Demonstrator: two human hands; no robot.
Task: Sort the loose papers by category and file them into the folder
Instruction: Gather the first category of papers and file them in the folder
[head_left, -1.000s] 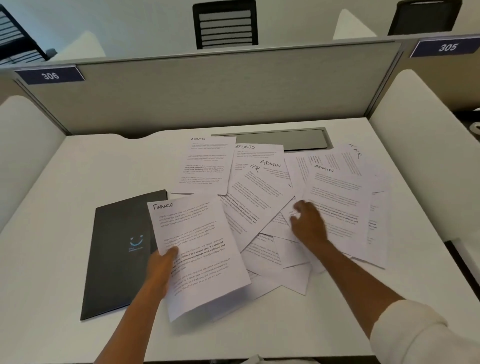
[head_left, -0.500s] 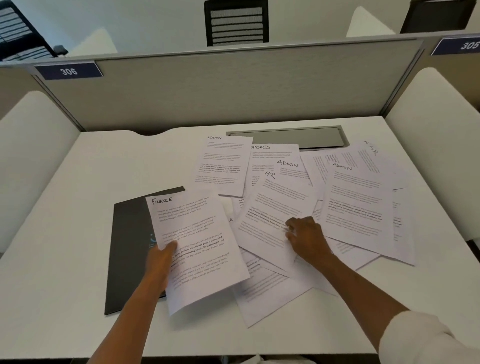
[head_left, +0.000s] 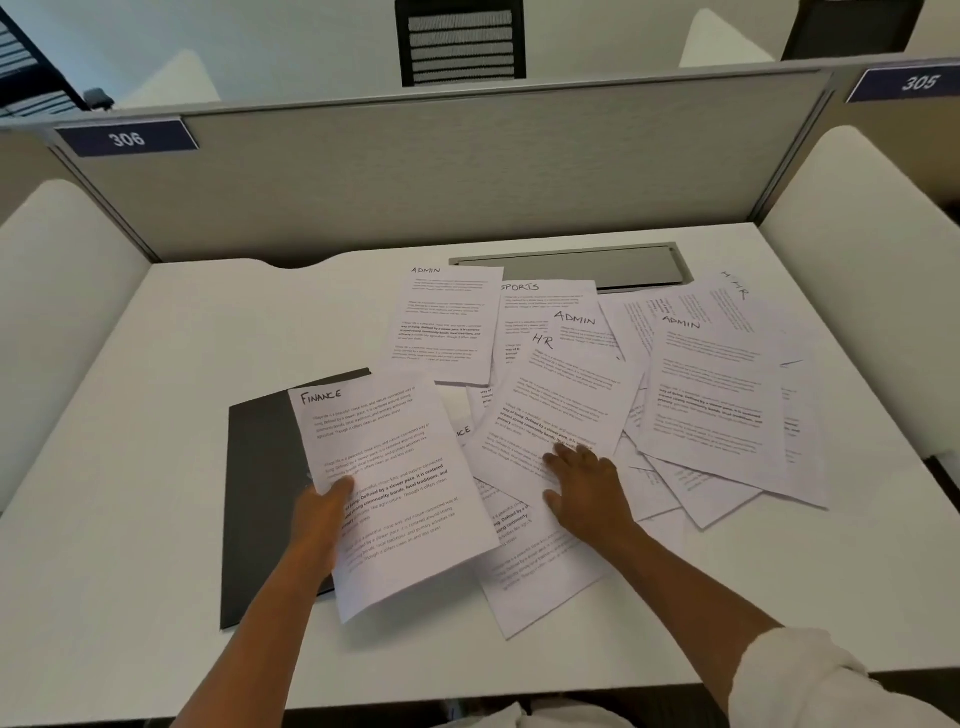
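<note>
Spreading across the right half of the white worktop (head_left: 156, 415), the loose papers (head_left: 717, 415) lie fanned and overlapping, probably so their handwritten headings (ADMIN, SPORTS, HR) show for sorting. At their left edge the dark folder (head_left: 260, 467) lies closed and flat, close enough to take each category once gathered. Partly over it, the left hand (head_left: 317, 525) holds the FINANCE sheet (head_left: 384, 483) lifted, thumb on top at its left edge and the other fingers hidden beneath, seemingly keeping 1 category apart. The right hand (head_left: 587, 493) rests flat with straight, spread fingers (head_left: 558, 460) on the lower part of the HR sheet (head_left: 561, 410), apparently to slide it aside. A sheet ending in "CE" (head_left: 462, 432) peeks out just left of those fingertips.
</note>
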